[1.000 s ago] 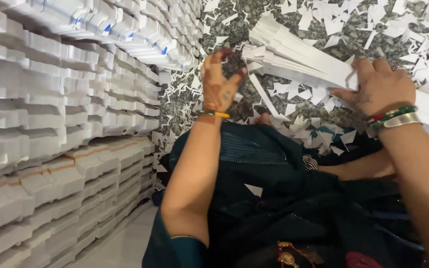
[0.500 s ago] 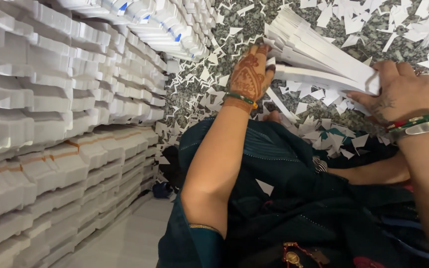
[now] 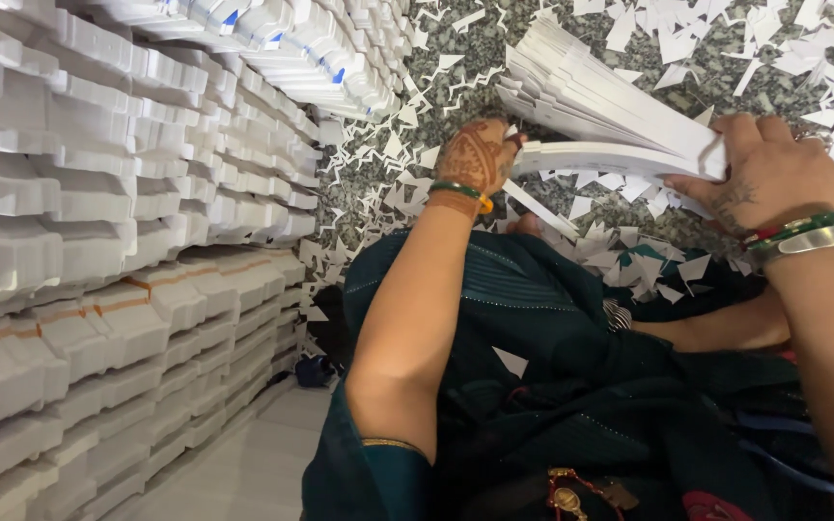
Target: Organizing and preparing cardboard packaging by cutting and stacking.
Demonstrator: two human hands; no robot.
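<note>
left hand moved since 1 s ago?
Yes. The left hand has gone from bare speckled floor rightward onto the near end of the white card stack.

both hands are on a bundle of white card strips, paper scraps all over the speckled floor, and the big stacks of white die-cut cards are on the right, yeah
Not quite: the stacks of white die-cut cards stand on the left, not the right, as the head view shows. The rest holds: the left hand and right hand are both on the bundle of white card strips, and paper scraps litter the speckled floor.

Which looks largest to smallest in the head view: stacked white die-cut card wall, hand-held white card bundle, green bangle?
1. Stacked white die-cut card wall, though nearness to the camera inflates it.
2. Hand-held white card bundle.
3. Green bangle.
</note>
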